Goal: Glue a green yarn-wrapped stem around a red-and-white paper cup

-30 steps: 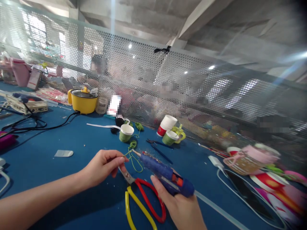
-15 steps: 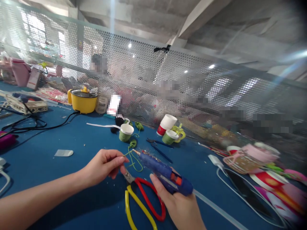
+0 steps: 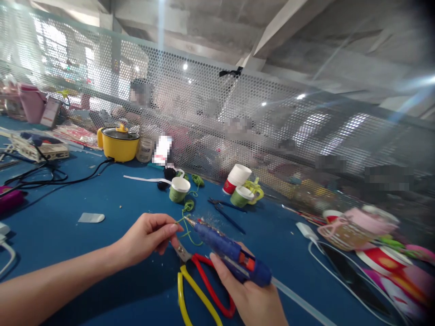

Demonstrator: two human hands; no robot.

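Note:
My right hand (image 3: 253, 294) is wrapped round a blue glue gun (image 3: 231, 246), a clear glue stick (image 3: 302, 301) trailing from its back end. The gun's metal tip points left, close to a strand of green yarn (image 3: 187, 232). Thumb and fingers of my left hand (image 3: 152, 235) pinch the yarn's end just left of the tip. Beneath and between the hands lie scissors (image 3: 199, 285) with one yellow and one red handle, their blades partly hidden by my left fingers. Beyond the yarn stands a small paper cup (image 3: 179, 189) wrapped in green.
Dark pliers (image 3: 226, 210) lie behind the gun, near another green-wrapped cup (image 3: 242, 196) and white cups (image 3: 239, 174). A yellow electric pot (image 3: 120, 145) stands back left. On the right are a phone with a white cable (image 3: 353, 276) and a pink-topped jar (image 3: 360, 226). A perforated screen (image 3: 204, 99) borders the table.
The glue gun has shifted slightly left and down, bringing its tip closer to the yarn at my left fingers. My left hand keeps its pinch, nearly still.

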